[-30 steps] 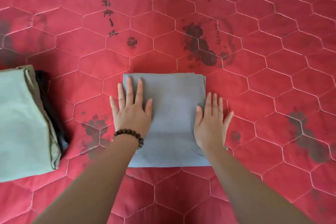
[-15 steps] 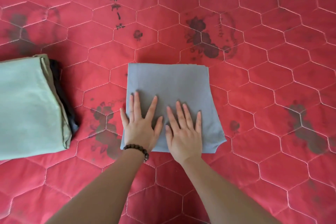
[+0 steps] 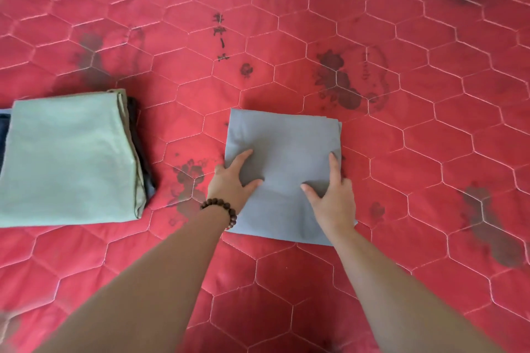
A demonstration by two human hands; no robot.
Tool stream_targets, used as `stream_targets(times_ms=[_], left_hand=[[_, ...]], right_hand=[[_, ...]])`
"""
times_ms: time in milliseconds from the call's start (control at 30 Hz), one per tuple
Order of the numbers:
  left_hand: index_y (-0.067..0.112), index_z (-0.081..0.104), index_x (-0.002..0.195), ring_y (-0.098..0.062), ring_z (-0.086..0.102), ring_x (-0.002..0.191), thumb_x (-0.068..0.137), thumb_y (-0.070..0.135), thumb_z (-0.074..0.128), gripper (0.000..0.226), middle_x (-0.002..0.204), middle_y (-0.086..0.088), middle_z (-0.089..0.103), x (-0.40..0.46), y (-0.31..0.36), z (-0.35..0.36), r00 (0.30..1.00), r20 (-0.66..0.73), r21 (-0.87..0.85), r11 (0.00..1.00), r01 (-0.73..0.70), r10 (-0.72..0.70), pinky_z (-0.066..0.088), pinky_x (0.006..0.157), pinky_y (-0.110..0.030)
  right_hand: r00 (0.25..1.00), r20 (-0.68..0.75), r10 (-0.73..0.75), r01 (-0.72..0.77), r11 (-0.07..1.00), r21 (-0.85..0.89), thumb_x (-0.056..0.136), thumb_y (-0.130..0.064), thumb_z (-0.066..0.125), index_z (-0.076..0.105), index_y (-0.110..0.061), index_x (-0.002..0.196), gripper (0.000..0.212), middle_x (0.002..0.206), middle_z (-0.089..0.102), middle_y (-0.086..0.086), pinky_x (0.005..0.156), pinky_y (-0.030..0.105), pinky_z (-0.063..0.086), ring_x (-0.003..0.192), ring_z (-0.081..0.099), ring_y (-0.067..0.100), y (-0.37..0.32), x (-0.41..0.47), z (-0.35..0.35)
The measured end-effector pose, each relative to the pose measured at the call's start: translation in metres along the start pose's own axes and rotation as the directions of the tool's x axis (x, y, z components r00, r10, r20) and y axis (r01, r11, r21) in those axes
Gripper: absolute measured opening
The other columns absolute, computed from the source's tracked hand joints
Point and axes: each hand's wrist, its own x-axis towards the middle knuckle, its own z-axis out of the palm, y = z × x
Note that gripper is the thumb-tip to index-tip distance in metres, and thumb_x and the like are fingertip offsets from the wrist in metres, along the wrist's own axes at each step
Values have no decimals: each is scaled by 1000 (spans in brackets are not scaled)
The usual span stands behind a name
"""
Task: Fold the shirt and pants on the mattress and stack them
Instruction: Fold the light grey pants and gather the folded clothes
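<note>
A person's two bare arms reach forward over a red quilted mattress (image 3: 372, 23) with dark printed marks. In the middle lies a grey garment (image 3: 282, 135), already folded into a neat rectangle — whether it is the shirt or the pants cannot be told. The left hand (image 3: 232, 180), with a bead bracelet (image 3: 222, 208) at the wrist, holds the garment's left edge, thumb on top and fingers seemingly tucked beneath. The right hand (image 3: 334, 198) takes the right edge the same way. To the left, well apart, sits a pile of folded clothes (image 3: 68, 160) — pale green on top, darker pieces under it. The folding looks finished; what appears left is lifting the grey garment onto that pile.
</note>
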Motion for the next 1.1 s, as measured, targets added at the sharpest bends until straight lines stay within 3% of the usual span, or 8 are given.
stream_targets(times_ms=[100, 167, 400, 567, 733, 900, 1033, 1100], left_hand=[[41, 42, 137, -24, 57, 102, 86, 35, 66, 56, 119, -6, 58, -4, -1, -16, 998, 24, -53, 997, -60, 62, 48, 87, -34], [39, 47, 133, -24, 56, 100, 88, 33, 62, 48, 114, -5, 56, -11, 0, -26, 996, -21, -42, 996, -84, 84, 44, 82, -29], [34, 52, 132, -21, 55, 77, 92, 31, 56, 40, 104, 0, 48, -32, -28, -90, 951, -244, -26, 979, -201, 188, 52, 70, -36], [28, 56, 128, -25, 54, 70, 95, 29, 54, 33, 94, -2, 45, -31, -109, -174, 912, -375, -33, 981, -191, 165, 49, 67, -33], [31, 54, 129, -20, 45, 64, 98, 30, 48, 31, 93, -1, 42, -20, -209, -252, 906, -415, -30, 995, -99, 77, 46, 67, -32], [32, 54, 126, -28, 54, 71, 96, 30, 50, 31, 95, -2, 47, -3, -270, -290, 894, -446, -43, 996, -76, 49, 49, 65, -36], [33, 48, 134, -26, 50, 76, 95, 31, 48, 39, 97, -3, 42, 14, -302, -278, 934, -358, 5, 1000, 4, -2, 51, 74, -42], [29, 45, 141, -32, 46, 90, 96, 28, 51, 45, 104, -12, 43, 18, -312, -266, 938, -343, 98, 995, -18, 50, 46, 88, -44]], right_hand=[[993, 114, -23, 17, 999, 48, 86, -40, 66, 4, -42, 150, 89, 127, 53, 15, 90, 39, 42, 112, 54, 34, -4, 1, -7], [989, 129, -79, 65, 992, 106, 88, -32, 66, 12, -38, 151, 83, 134, 53, 12, 97, 36, 39, 121, 51, 29, -11, -6, -10], [945, -146, -292, 305, 950, 75, 91, -23, 63, 40, -31, 144, 59, 137, 53, 7, 92, 36, 46, 120, 54, 26, -93, -48, 0], [905, -149, -398, 411, 909, 70, 92, -23, 61, 41, -30, 143, 55, 137, 52, 3, 86, 36, 51, 115, 57, 23, -191, -78, 55], [902, -126, -413, 421, 906, 45, 93, -27, 61, 38, -38, 143, 56, 124, 56, 9, 71, 42, 55, 98, 63, 33, -286, -109, 138], [892, -142, -428, 439, 897, 56, 92, -26, 63, 41, -34, 143, 56, 118, 58, 11, 64, 41, 53, 92, 64, 36, -336, -115, 196], [917, -79, -391, 392, 920, 4, 93, -26, 60, 30, -32, 147, 63, 112, 54, 15, 77, 42, 51, 94, 58, 36, -329, -105, 231], [934, -60, -353, 336, 922, -193, 94, -36, 55, 19, -37, 149, 66, 117, 51, 18, 93, 50, 43, 105, 50, 36, -321, -103, 243]])
